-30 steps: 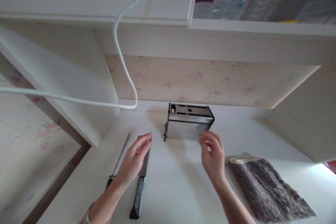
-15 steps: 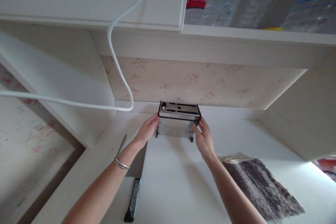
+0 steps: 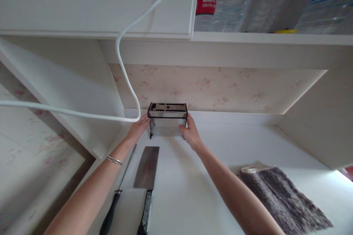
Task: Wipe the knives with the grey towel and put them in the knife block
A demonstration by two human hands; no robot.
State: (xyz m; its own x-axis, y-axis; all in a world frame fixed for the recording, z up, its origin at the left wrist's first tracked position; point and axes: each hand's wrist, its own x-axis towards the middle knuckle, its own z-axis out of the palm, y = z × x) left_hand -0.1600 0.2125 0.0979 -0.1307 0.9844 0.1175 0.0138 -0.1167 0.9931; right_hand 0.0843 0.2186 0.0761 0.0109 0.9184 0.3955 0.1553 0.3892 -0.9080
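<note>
A knife block [image 3: 168, 126] with a slotted metal top and clear-looking sides stands upright near the back wall of the white surface. My left hand [image 3: 138, 129] grips its left side, and my right hand [image 3: 191, 132] holds the right side with the thumb across the front. Below it, on the surface, lies a cleaver [image 3: 147, 170] with a black handle toward me. Left of the cleaver is a sharpening steel [image 3: 112, 205] with a black handle, partly behind my left forearm.
A furry grey-brown cloth [image 3: 284, 194] lies at the right. Overhead, a white cable [image 3: 125, 69] hangs down and bends left. Plastic bottles [image 3: 237, 2] stand on the upper shelf. A white side panel [image 3: 68, 91] bounds the surface on the left.
Both hands have moved the knife block left along the back wall. More of the cleaver and the sharpening steel shows now. The camera view has shifted slightly.
</note>
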